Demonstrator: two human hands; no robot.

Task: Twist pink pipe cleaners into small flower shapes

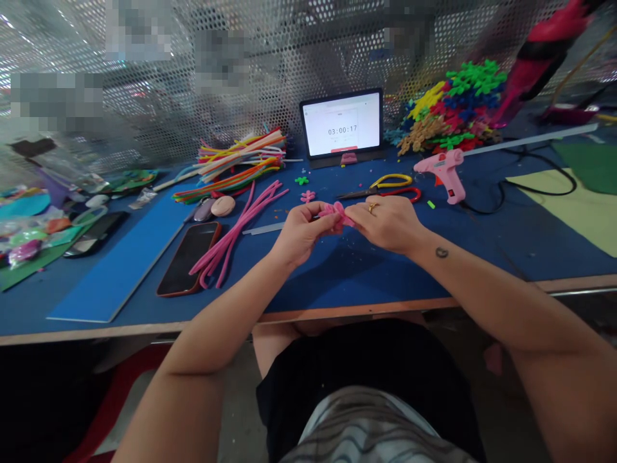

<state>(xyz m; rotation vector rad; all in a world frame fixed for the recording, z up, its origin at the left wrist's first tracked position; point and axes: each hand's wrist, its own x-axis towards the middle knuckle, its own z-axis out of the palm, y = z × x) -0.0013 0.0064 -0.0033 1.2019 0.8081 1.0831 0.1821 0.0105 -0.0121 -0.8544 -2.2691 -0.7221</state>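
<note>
Striped shirt (376, 434) foremost; the left hand (304, 233) and right hand (389, 222) pinch a pink piece (339, 211) above the bench (357, 286).

A gold-coloured metal ring (371, 208) circles a finger of the right hand (393, 224); up the arm from it sits a small, dark, curled tattoo (441, 253) (its design hard to read). Below the ring are black cloth shorts (369, 357), then a pale grey top (373, 427) with dark wavy stripes.

silvery perforated panel (274, 54) behind | blue tabletop (347, 283) | red chair (116, 395), left | grey floor (238, 411)
</note>
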